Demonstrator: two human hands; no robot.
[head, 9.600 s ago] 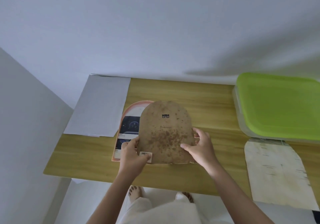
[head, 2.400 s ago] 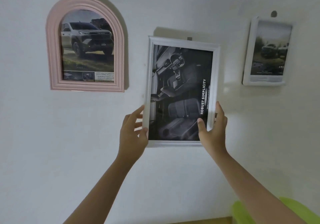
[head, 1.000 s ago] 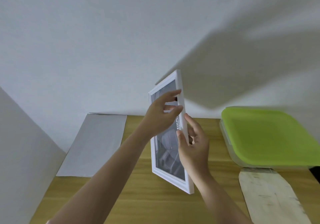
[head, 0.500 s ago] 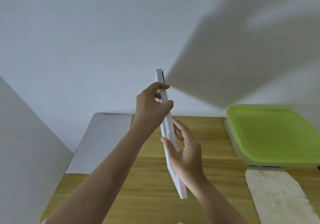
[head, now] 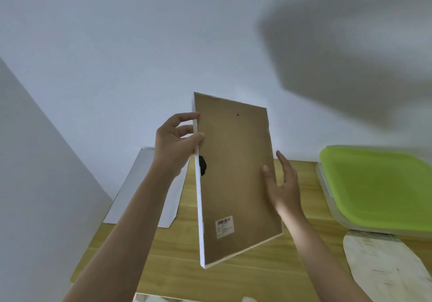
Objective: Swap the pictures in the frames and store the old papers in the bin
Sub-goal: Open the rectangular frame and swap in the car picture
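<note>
I hold a white rectangular picture frame [head: 236,175] upright above the wooden table [head: 233,276], its brown backing board turned toward me. A small barcode label sits low on the board. My left hand [head: 176,141] grips the frame's left edge near the top. My right hand [head: 284,183] rests with spread fingers against the right edge of the backing. The picture side faces away and is hidden. A clear bin with a green lid [head: 374,187] stands at the right of the table.
A white sheet of paper [head: 142,198] lies at the table's back left. An arch-shaped old paper [head: 385,269] lies face down at the front right, below the bin. A white wall rises behind the table.
The frame has turned from edge-on to showing its brown back to me. My right hand has shifted from under the edge to the right side of the backing.
</note>
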